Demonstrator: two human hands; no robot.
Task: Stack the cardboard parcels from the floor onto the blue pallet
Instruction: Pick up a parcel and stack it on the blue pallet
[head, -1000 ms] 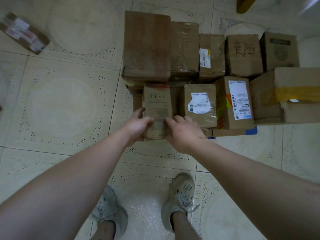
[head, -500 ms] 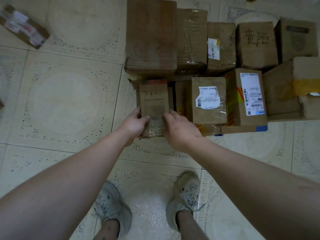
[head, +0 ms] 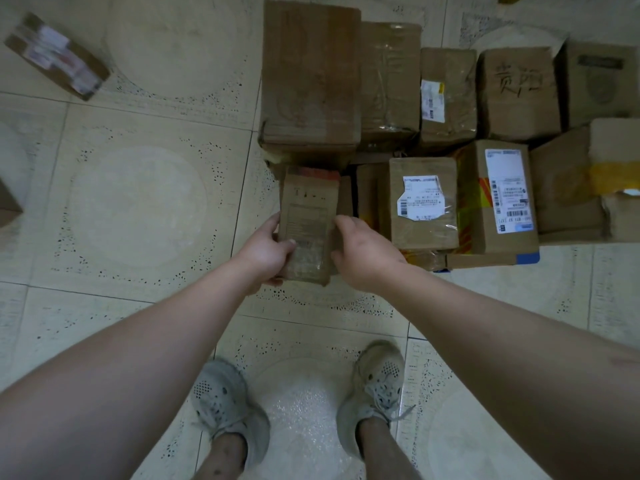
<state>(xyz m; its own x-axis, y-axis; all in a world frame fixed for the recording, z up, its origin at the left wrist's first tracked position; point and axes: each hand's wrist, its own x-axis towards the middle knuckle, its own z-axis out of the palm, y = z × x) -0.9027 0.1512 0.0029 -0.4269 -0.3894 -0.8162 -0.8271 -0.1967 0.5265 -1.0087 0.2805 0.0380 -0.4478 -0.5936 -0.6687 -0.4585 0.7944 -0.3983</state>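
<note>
A small brown parcel (head: 308, 216) with printed text and a red top strip stands at the front left end of the stack. My left hand (head: 266, 252) grips its left side with the thumb across its front. My right hand (head: 363, 252) touches its right side with the fingers curled against it. Several cardboard parcels fill the stack behind and to the right, among them a large plain box (head: 311, 77) and one with a white label (head: 422, 202). Only a blue corner of the pallet (head: 528, 258) shows under the boxes.
A labelled parcel (head: 57, 57) lies on the tiled floor at the far left. Another box corner (head: 8, 202) pokes in at the left edge. My two feet in grey shoes (head: 301, 407) stand on the tiles just in front of the stack.
The small parcel has been pushed slightly back toward the stack. My right hand has loosened from on top of it to its right side. The view has shifted a little.
</note>
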